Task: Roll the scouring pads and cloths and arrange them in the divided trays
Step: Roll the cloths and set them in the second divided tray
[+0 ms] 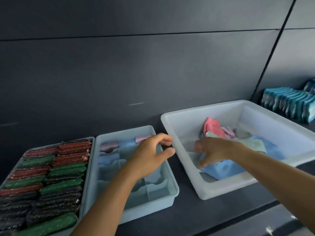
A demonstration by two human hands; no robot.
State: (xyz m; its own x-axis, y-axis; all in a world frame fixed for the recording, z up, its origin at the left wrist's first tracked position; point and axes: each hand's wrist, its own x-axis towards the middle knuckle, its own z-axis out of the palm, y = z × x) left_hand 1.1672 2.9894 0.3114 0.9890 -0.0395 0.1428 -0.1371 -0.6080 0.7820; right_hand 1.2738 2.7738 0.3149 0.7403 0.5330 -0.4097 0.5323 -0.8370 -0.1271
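So I'm pinching just one cloth (219,169) in the bin (213,193) with my right hand (214,150); left hand (150,155) hovering empty, loosely curled.

I am seeing the near compartments of the divided tray (148,206) lying open, with rolled cloths (109,146) filling its far-left cells. Scouring pads (51,181) are packing the left tray (88,167) solid. My left grip (150,155) is hanging over the narrow tabletop (187,210) gap beside the tall-walled bin (221,189), and my right grip (213,150), curling onto the blue cloth (221,169), is crowding its near-left corner.
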